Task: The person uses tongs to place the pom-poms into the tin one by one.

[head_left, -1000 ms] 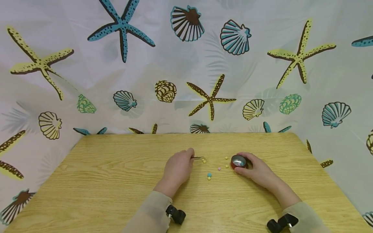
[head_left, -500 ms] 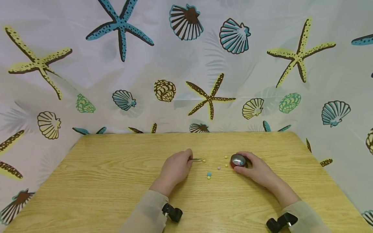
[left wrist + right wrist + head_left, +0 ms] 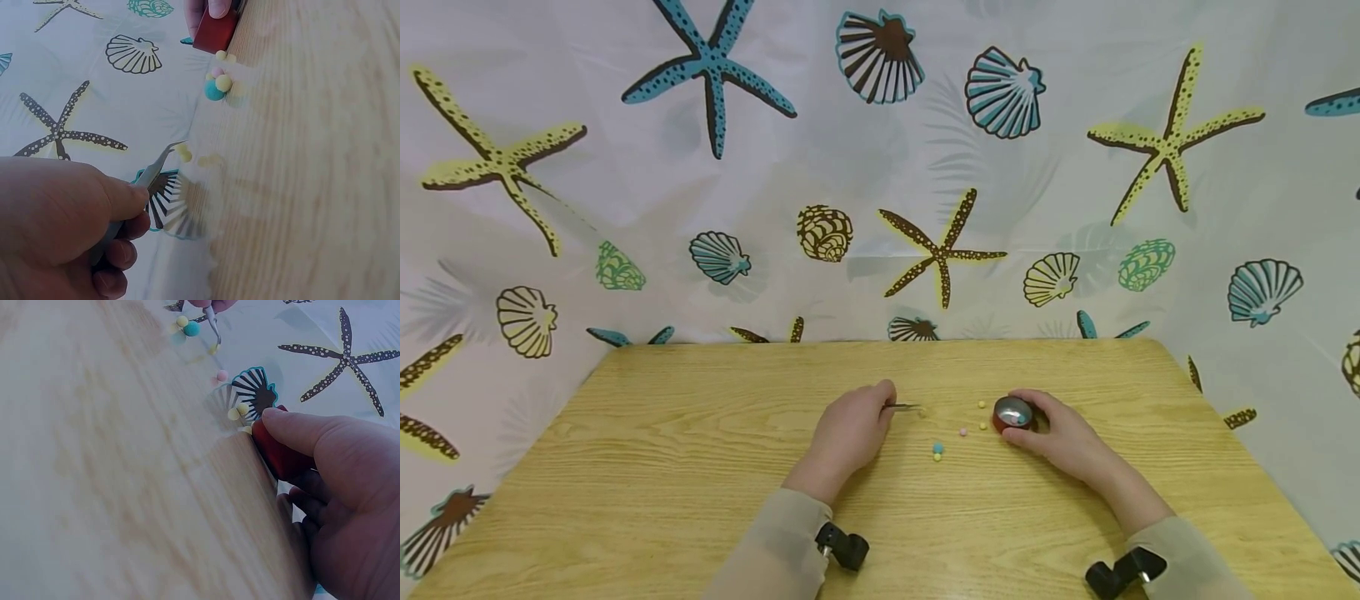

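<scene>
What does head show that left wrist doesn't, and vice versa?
Head only: a blue piece inside the red container, both sleeves, the black wrist mounts.
Left wrist only: the curled fingertips of the left hand.
Both: the tweezers that hand holds, the container in the right hand, yellow balls, a pink ball and a blue ball on the table.

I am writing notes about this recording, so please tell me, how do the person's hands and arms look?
The left hand and right hand wear no gloves. The left sleeve and right sleeve are plain beige. Each has a small black device at the wrist, with a rounded end.
</scene>
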`<state>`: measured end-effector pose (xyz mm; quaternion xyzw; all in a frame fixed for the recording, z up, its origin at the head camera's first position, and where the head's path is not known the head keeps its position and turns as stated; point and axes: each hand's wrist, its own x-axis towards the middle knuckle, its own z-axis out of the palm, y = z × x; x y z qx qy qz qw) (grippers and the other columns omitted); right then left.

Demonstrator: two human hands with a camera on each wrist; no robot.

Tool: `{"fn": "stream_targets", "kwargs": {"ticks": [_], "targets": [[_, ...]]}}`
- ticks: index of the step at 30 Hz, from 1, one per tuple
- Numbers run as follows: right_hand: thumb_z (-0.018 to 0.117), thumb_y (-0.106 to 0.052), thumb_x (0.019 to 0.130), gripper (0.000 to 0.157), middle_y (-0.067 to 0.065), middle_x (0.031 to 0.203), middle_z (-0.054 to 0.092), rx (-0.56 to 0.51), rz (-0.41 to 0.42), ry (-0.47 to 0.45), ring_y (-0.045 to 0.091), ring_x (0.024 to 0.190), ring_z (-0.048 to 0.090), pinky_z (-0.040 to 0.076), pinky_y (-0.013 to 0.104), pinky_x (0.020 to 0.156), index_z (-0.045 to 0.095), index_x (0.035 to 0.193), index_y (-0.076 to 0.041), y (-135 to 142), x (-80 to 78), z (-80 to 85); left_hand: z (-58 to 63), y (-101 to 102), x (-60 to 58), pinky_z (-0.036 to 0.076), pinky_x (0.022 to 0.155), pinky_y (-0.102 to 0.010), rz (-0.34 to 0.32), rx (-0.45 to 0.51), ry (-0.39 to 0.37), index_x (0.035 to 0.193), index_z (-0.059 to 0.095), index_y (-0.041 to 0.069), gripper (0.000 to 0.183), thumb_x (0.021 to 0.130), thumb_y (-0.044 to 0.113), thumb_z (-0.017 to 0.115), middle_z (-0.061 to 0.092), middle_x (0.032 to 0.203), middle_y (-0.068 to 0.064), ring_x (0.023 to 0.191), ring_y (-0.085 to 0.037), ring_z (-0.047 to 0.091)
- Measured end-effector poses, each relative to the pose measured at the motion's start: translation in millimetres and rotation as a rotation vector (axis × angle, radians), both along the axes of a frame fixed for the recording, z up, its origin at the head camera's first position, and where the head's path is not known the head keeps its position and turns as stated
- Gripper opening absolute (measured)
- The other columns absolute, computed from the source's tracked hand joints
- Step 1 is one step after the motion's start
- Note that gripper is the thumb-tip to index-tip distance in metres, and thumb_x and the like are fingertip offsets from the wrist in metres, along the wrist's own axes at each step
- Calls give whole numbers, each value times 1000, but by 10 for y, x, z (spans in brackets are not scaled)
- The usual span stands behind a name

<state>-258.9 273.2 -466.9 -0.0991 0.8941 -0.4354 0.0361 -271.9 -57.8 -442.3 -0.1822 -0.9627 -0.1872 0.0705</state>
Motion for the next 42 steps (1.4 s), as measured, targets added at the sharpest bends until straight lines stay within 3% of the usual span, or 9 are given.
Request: {"fn": "stream_targets", "kwargs": {"ticks": [6,12,17,25,29,33,42], "targets": [[82,-38,104,70,21,161,54,-9,5,8,45,153,44,32,65,124,53,161,-8,16,-3,-19,57,43,21,55,72,-39,8,35,24,109,67,13,4,112,14,68,68,92,-2,76,-17,61],[82,-39,103,70,21,160,54,-14,11,14,44,153,45,33,65,123,54,160,-9,20,-11,-30,82,99,38,54,73,-39,4,70,-5,107,67,12,6,112,14,68,68,93,-1,76,-16,59],[81,-39,103,70,21,161,54,-15,12,13,44,153,44,33,65,124,54,160,-9,3,-11,-26,50,108,45,55,73,-39,16,28,-54,105,67,13,8,112,15,68,68,90,1,75,-15,59],[81,-38,104,69,21,161,54,-11,11,15,44,153,45,33,65,124,54,160,-9,1,2,-19,29,102,28,56,72,-40,97,7,-70,110,68,10,8,114,17,66,70,93,-3,75,-18,60],[81,-38,104,69,21,160,54,-7,13,15,44,153,45,33,65,124,54,160,-8,4,8,-21,23,107,29,56,74,-40,85,21,-90,110,68,10,10,114,18,64,70,93,-1,75,-17,60],[81,-39,104,70,21,161,54,-8,11,11,44,154,44,32,65,124,53,160,-8,1,10,-19,19,108,31,55,72,-39,69,36,-87,108,67,11,10,115,18,64,68,90,0,73,-16,59],[81,-37,104,69,21,161,54,-18,10,3,44,155,43,31,65,125,53,161,-8,-6,9,-10,-5,85,25,57,66,-40,160,-45,-63,111,71,6,15,114,19,65,72,88,-5,70,-18,65]]}}
